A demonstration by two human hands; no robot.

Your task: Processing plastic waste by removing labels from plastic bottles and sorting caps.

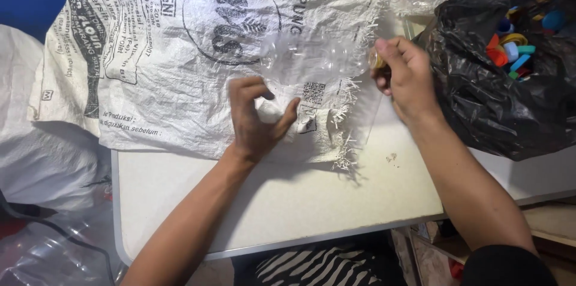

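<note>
Clear plastic bottle [312, 58] at frame centre, lying over woven sack [150, 52]; right hand [405, 76] clamped on neck, cap seemingly not yet off; left hand [258, 115] half-curled, empty, below bottle; black bag [480, 100] upper right already holds coloured caps [510, 46]

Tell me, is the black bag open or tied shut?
Open. The black bag gapes at the top, and the colourful bottle caps inside show through the opening.

I see a pale tabletop [288, 202]; a printed white woven sack [180, 40] covers its far left, a black bag [498, 94] sits at its right edge.
</note>
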